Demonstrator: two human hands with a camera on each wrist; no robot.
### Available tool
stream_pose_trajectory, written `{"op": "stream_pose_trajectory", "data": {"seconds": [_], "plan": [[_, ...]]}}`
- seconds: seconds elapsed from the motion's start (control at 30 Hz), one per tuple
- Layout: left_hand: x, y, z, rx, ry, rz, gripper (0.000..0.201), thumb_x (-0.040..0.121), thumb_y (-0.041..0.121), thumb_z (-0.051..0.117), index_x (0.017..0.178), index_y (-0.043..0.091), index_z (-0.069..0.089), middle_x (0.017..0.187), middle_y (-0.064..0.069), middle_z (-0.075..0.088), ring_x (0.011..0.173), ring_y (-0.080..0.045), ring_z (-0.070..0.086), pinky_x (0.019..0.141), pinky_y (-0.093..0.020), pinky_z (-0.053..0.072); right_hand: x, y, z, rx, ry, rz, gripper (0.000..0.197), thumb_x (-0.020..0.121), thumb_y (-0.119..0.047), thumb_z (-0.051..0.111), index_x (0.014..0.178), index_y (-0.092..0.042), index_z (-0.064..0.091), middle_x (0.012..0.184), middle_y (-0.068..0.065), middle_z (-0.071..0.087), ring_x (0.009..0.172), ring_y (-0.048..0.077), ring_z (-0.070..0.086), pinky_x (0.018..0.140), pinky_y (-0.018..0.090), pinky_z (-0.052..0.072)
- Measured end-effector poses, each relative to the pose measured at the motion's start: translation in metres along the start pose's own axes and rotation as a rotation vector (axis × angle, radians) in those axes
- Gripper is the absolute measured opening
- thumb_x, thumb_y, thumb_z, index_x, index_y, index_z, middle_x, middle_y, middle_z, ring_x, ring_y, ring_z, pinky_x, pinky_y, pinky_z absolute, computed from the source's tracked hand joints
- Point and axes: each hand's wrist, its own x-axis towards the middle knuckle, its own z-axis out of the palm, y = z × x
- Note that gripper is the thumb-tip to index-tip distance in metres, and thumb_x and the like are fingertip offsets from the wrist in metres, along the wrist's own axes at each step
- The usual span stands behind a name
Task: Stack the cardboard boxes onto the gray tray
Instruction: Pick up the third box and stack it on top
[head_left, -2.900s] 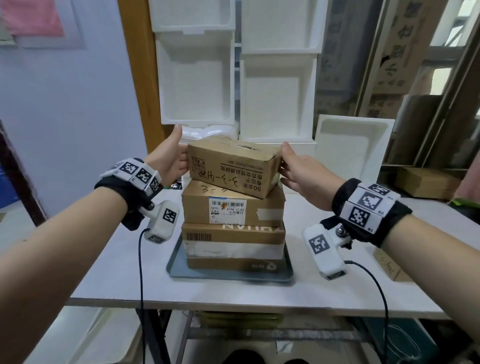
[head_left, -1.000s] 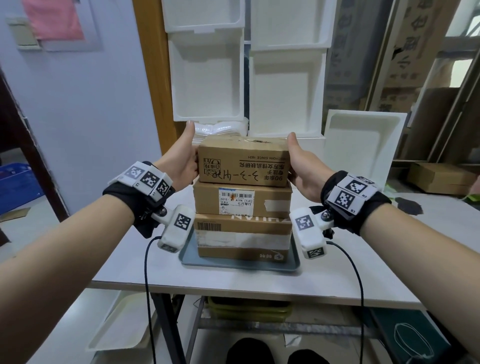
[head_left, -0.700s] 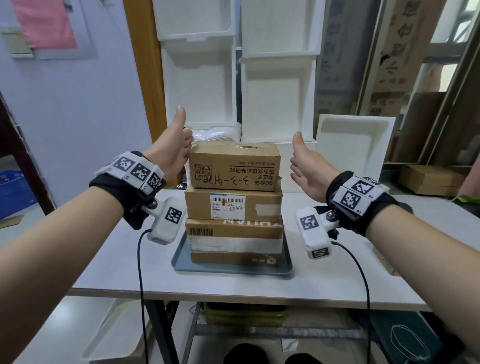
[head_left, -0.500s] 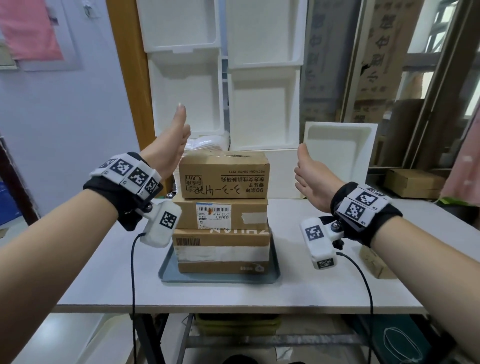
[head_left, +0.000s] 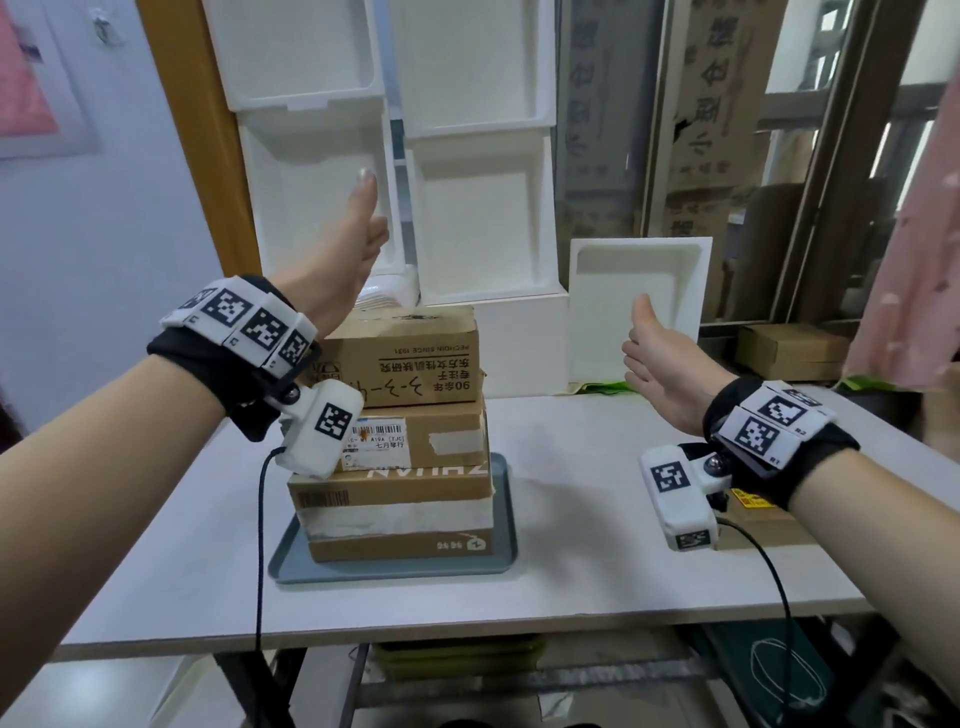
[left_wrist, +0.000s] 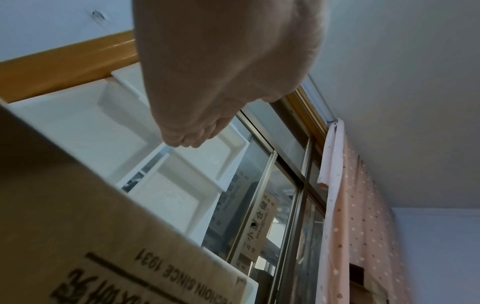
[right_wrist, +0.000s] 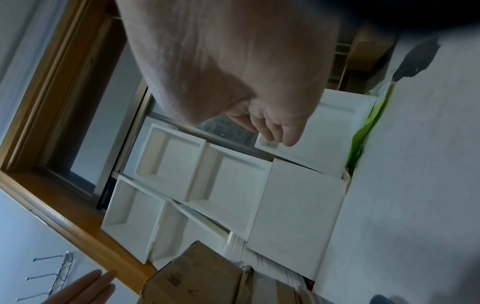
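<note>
Three cardboard boxes stand stacked on the gray tray (head_left: 506, 545): a top box (head_left: 415, 358) with printed text, a middle box (head_left: 436, 436) with a barcode label, and a bottom box (head_left: 395, 519) with white tape. My left hand (head_left: 348, 244) is raised at the upper left of the top box, thumb up, fingers straight, holding nothing. My right hand (head_left: 660, 358) hovers well to the right of the stack, empty, fingers relaxed. In the left wrist view the top box (left_wrist: 78, 236) lies below my fingers (left_wrist: 187, 139). The right wrist view shows the stack (right_wrist: 197, 275) far from my fingers (right_wrist: 272, 127).
White foam boxes (head_left: 478, 208) are piled against the wall behind the stack, and a foam lid (head_left: 639, 306) leans at the back right. A flat cardboard piece (head_left: 769, 525) lies under my right wrist. Another carton (head_left: 789, 348) sits behind, beside a pink curtain (head_left: 924, 260).
Both hands have let go of the top box and drawn away from it; the left hand rose, the right moved out to the right. The stack stays still.
</note>
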Motion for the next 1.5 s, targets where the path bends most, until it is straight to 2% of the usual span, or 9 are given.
{"op": "stream_pose_trajectory", "data": {"seconds": [0.27,0.33,0.4,0.57,0.7,1.23,1.33,1.43,1.5], "plan": [[0.007,-0.022,-0.06,-0.058,0.128,-0.149,0.088,0.092,0.07,0.019,0.149,0.004,0.028,0.147,-0.006,0.042,0.137,-0.02,0.038,0.112,-0.033,0.026,0.0,-0.009,0.053,-0.012,-0.159,-0.066,0.088,0.096,-0.066,0.03,0.157,-0.005,0.013,0.167,0.006,0.017,0.151,0.016,0.026,0.123,0.033,0.024],[0.005,-0.038,-0.073,-0.096,0.122,-0.208,0.076,0.089,0.074,0.023,0.12,0.013,0.056,0.097,0.008,0.051,0.089,-0.01,0.053,0.076,-0.026,0.039,0.001,-0.013,0.072,-0.014,-0.179,-0.059,0.089,0.095,-0.068,0.03,0.158,-0.008,0.012,0.167,0.004,0.015,0.151,0.017,0.026,0.124,0.035,0.023],[0.003,-0.051,-0.08,-0.119,0.101,-0.252,0.058,0.085,0.077,0.025,0.078,0.024,0.046,0.078,0.006,0.034,0.065,-0.008,0.037,0.059,-0.027,0.028,0.0,-0.016,0.087,0.001,-0.193,-0.062,0.087,0.096,-0.067,0.031,0.158,-0.009,0.013,0.167,0.004,0.015,0.151,0.018,0.026,0.123,0.035,0.024],[-0.011,-0.073,-0.073,-0.229,0.007,-0.377,0.09,0.09,0.072,0.022,0.14,-0.002,0.039,0.136,-0.013,0.054,0.124,-0.026,0.05,0.103,-0.041,0.037,-0.001,-0.02,0.117,-0.002,-0.208,-0.073,0.082,0.097,-0.065,0.03,0.154,-0.007,0.025,0.164,0.004,0.028,0.149,0.017,0.031,0.122,0.034,0.027],[-0.016,-0.079,-0.064,-0.328,-0.075,-0.399,0.085,0.092,0.071,0.017,0.125,0.004,0.058,0.12,-0.013,0.068,0.106,-0.021,0.063,0.077,-0.034,0.047,0.0,-0.017,0.134,-0.008,-0.239,-0.07,0.078,0.096,-0.066,0.029,0.143,-0.005,0.047,0.149,0.005,0.052,0.138,0.016,0.046,0.121,0.035,0.03],[-0.005,-0.085,-0.076,-0.317,-0.06,-0.391,0.079,0.093,0.069,0.021,0.12,0.004,0.058,0.105,-0.012,0.073,0.087,-0.022,0.073,0.065,-0.033,0.051,-0.004,-0.013,0.151,-0.068,-0.206,-0.058,0.079,0.096,-0.066,0.028,0.145,-0.005,0.044,0.15,0.006,0.051,0.14,0.019,0.045,0.12,0.038,0.031],[0.001,-0.081,-0.083,-0.23,0.054,-0.351,0.08,0.088,0.073,0.028,0.129,0.007,0.048,0.087,0.001,0.055,0.075,-0.011,0.055,0.062,-0.025,0.039,-0.008,-0.016,0.146,-0.089,-0.18,-0.057,0.079,0.098,-0.063,0.027,0.151,-0.005,0.036,0.158,0.006,0.04,0.145,0.019,0.037,0.122,0.036,0.028],[0.008,-0.074,-0.092,-0.173,0.12,-0.283,0.054,0.085,0.074,0.033,0.081,0.021,0.045,0.074,0.003,0.034,0.064,-0.009,0.033,0.057,-0.025,0.028,-0.011,-0.02,0.138,-0.09,-0.163,-0.07,0.078,0.1,-0.06,0.027,0.153,-0.003,0.027,0.163,0.008,0.029,0.15,0.02,0.029,0.123,0.035,0.025],[0.009,-0.068,-0.094,-0.168,0.12,-0.274,0.051,0.083,0.074,0.033,0.074,0.024,0.036,0.073,0.004,0.032,0.063,-0.009,0.031,0.056,-0.026,0.027,-0.013,-0.021,0.134,-0.08,-0.16,-0.073,0.082,0.099,-0.062,0.028,0.155,-0.003,0.021,0.165,0.009,0.023,0.151,0.021,0.025,0.124,0.036,0.023]]}}
